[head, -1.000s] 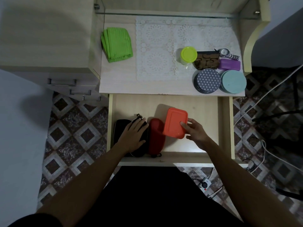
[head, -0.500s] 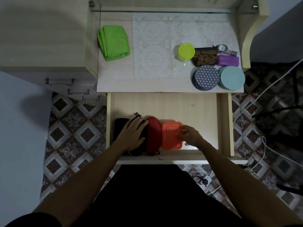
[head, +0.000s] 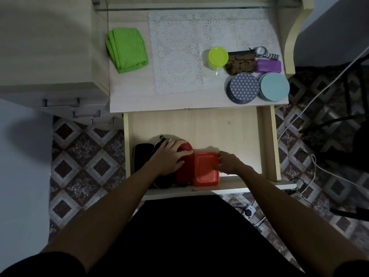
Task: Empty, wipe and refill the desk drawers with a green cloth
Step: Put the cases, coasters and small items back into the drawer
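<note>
The person has two bare forearms, with no watch, ring or bracelet to see on the left hand [head: 169,156] or the right hand [head: 227,162]. Short black sleeves [head: 50,264] cover the upper arms near the bottom corners. A black garment [head: 187,236] covers the body between the arms.

Folded green cloth [head: 127,49] on desktop's left, open drawer [head: 265,144] holding orange box [head: 205,170], red case [head: 186,168]
</note>
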